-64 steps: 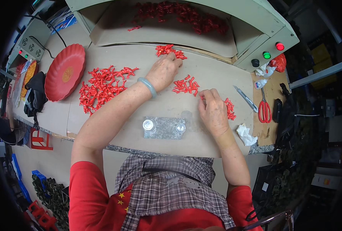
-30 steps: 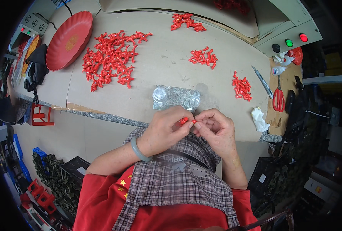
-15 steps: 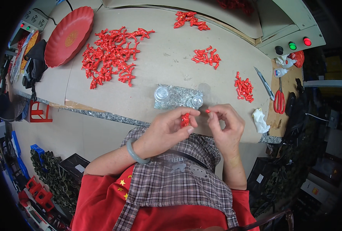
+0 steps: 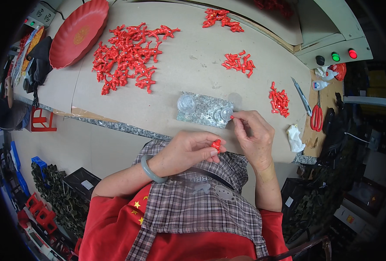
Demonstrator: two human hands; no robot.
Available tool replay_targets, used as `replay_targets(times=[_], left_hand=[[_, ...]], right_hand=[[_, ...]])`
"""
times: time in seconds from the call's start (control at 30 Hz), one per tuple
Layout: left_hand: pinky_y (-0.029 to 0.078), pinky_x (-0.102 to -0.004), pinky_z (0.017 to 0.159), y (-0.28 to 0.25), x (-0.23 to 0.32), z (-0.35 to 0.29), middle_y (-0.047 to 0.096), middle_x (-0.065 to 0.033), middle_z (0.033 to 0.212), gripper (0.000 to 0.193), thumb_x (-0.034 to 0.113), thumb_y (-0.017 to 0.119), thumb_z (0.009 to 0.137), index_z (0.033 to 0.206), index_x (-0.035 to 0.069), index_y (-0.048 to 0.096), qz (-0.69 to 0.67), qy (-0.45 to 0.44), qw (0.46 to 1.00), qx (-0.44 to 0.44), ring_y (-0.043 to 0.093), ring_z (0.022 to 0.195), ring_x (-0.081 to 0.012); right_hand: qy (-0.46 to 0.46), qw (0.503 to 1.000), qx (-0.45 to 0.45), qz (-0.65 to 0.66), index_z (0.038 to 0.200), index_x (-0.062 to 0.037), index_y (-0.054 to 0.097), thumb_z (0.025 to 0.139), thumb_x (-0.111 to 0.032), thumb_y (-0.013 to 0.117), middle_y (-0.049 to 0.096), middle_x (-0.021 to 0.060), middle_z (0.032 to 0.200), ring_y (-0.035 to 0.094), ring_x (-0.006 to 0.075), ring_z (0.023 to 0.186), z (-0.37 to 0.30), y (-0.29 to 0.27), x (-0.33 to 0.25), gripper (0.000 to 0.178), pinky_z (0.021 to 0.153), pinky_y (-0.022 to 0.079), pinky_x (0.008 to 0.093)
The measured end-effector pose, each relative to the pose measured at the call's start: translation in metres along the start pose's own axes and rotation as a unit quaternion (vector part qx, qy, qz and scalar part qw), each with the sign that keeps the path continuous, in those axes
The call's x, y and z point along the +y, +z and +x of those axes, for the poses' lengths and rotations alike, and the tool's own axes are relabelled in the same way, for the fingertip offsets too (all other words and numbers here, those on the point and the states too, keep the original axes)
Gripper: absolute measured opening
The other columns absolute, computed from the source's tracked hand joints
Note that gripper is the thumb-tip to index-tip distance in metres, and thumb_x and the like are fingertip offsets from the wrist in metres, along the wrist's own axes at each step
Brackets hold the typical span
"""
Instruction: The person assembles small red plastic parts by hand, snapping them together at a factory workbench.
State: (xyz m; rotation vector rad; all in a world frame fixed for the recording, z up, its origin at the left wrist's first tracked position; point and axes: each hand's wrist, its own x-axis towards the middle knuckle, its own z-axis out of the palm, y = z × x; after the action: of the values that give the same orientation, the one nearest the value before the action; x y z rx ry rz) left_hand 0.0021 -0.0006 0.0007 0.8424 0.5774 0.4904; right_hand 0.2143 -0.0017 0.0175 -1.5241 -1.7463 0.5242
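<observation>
Held close to my apron, my left hand pinches a small red plastic figure between thumb and fingers. My right hand grips a tiny red plastic piece at its fingertips. That piece is at the right edge of a small clear cup; whether it touches the cup I cannot tell. The cup stands on a speckled stone slab, along with a larger clear round dish on the slab's left part.
A heap of red figures lies left of centre beside a red scalloped tray. Small red pieces form piles at the back right and right. A utility knife, red-handled scissors and crumpled white tissue lie at the right.
My right hand has moved forward to the small clear cup with the tiny red piece. My left hand has drawn slightly back and right with the figure. The view has shifted a little.
</observation>
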Motion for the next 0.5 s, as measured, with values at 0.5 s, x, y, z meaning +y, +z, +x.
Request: replay_targets(times=[0.5], left_hand=[[0.055, -0.0308, 0.09, -0.0013, -0.0023, 0.0002, 0.065, -0.0132, 0.115, 0.031, -0.004, 0.053, 0.098, 0.128, -0.007, 0.055, 0.001, 0.001, 1.0, -0.018, 0.066, 0.097, -0.0159]], right_hand=[[-0.094, 0.994, -0.017, -0.061, 0.096, -0.0012, 0.068, 0.076, 0.009, 0.071, 0.064, 0.0112, 0.089, 0.067, 0.0265, 0.073, 0.0025, -0.0019, 0.0004, 0.023, 0.062, 0.055, 0.0349]])
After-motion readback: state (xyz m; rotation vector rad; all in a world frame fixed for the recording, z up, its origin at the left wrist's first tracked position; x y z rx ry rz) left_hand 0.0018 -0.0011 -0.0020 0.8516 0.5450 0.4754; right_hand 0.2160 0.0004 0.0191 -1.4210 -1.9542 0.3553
